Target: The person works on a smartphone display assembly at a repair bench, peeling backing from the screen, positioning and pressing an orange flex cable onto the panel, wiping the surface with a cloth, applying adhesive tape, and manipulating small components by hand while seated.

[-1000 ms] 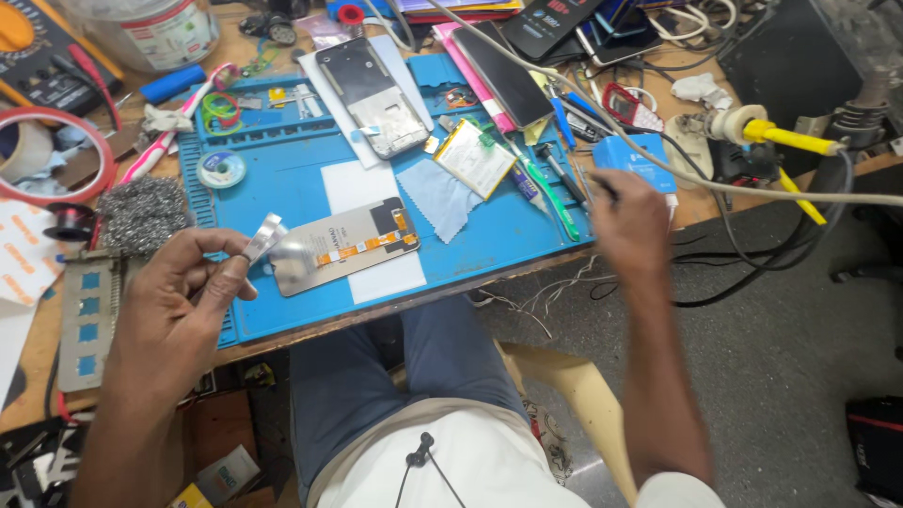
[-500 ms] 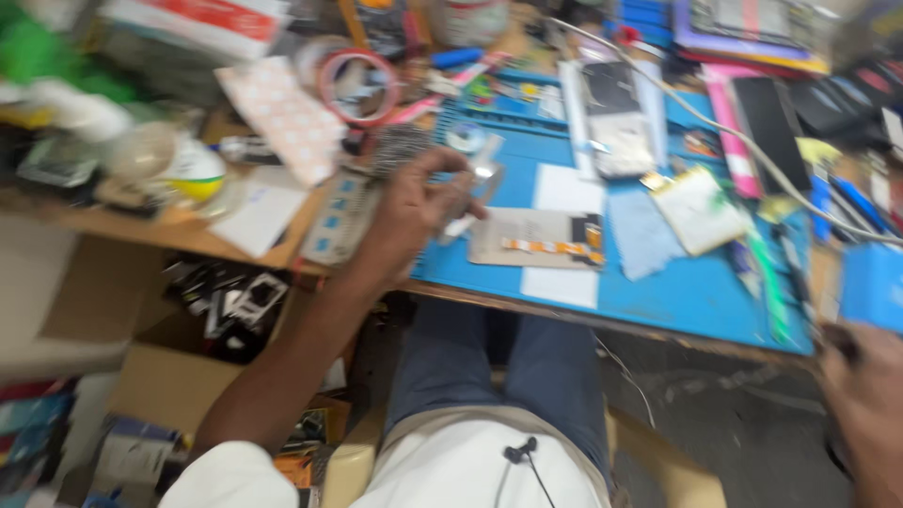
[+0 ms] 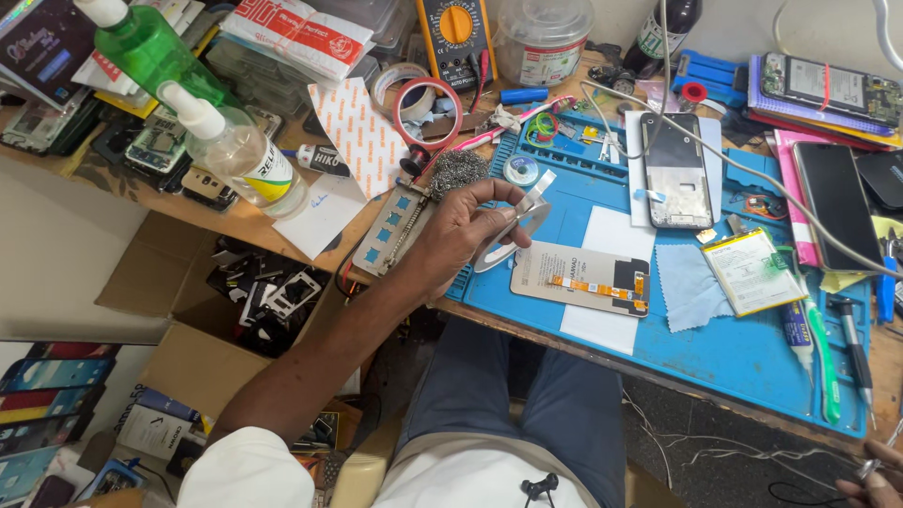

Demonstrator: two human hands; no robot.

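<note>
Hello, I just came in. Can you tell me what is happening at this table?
A person sits at a cluttered repair bench. Their left hand holds a thin silvery part above the edge of a blue work mat. A phone screen panel lies on the mat beside it. The right hand is barely visible at the frame's lower corner, gripping something small.

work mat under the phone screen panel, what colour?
Blue, shown best in the head view: the work mat lies under the screen panel beside the left hand.
</note>
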